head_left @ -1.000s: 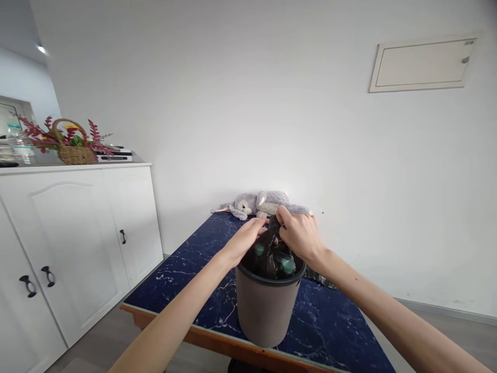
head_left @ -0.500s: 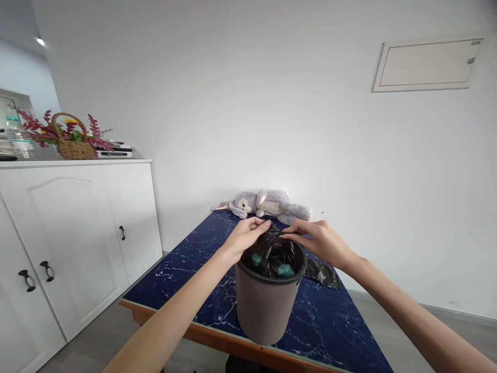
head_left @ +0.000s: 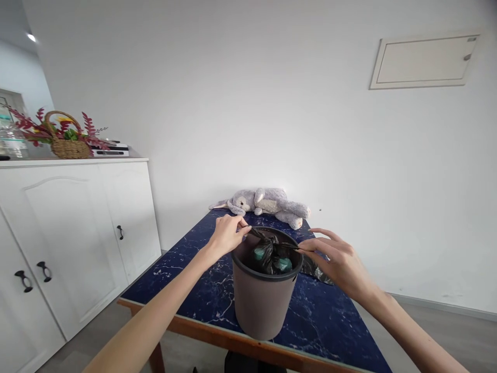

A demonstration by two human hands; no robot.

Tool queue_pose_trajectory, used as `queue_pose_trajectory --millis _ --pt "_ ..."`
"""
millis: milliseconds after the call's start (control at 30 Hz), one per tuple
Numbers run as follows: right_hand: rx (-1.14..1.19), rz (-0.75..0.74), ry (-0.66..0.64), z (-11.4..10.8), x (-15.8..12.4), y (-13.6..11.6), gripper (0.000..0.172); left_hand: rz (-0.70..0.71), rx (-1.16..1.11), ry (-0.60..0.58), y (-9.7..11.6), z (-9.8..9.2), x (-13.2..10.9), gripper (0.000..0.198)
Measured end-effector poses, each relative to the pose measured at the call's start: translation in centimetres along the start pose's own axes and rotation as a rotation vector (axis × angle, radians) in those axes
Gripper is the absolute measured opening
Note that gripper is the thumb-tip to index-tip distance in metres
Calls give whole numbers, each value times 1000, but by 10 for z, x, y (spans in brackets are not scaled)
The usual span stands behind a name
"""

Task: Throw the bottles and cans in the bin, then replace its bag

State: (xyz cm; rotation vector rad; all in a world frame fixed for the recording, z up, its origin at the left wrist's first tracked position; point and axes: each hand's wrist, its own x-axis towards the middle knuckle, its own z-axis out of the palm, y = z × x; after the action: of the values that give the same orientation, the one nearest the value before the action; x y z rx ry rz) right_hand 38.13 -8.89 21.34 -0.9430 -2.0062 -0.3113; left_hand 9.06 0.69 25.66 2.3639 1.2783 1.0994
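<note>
A grey-brown bin (head_left: 261,300) stands near the front edge of a dark blue marbled table (head_left: 194,280). Inside it sits a black bag (head_left: 269,254) with green items showing through. My left hand (head_left: 225,235) pinches one strip of the bag's top at the bin's left rim. My right hand (head_left: 337,257) pinches the other strip at the right rim, its other fingers spread. The strips are stretched apart over the bin's mouth.
A grey plush toy (head_left: 264,203) lies at the table's far end by the wall. Another crumpled black bag (head_left: 316,269) lies right of the bin. A white cabinet (head_left: 70,243) at left carries a wicker flower basket (head_left: 67,141).
My hands have moved apart from above the bin's middle to its two rims, drawing the bag's strips outward and lower. The bag's bunched top has flattened into the bin.
</note>
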Motion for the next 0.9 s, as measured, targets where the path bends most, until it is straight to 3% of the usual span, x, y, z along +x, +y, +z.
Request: queue_pose_trajectory --millis 133,267,433,667,833,900 --pt "26 52 82 -5 -18 -4 15 -43 8 -48 -9 -7 -1 21" --pt "-19 187 95 -2 -30 -3 20 -52 12 -45 -8 -16 -3 23" --pt "-58 237 22 -3 -24 2 29 -41 -71 7 -10 -24 -11 30" --pt "12 285 -334 -3 29 -9 21 -72 -277 -63 -14 -24 -18 41" --pt "76 215 -589 21 66 -32 39 -67 -287 -54 -8 -24 -22 41" --pt "75 210 -658 33 74 -36 29 -69 -315 -50 -7 -25 -25 41"
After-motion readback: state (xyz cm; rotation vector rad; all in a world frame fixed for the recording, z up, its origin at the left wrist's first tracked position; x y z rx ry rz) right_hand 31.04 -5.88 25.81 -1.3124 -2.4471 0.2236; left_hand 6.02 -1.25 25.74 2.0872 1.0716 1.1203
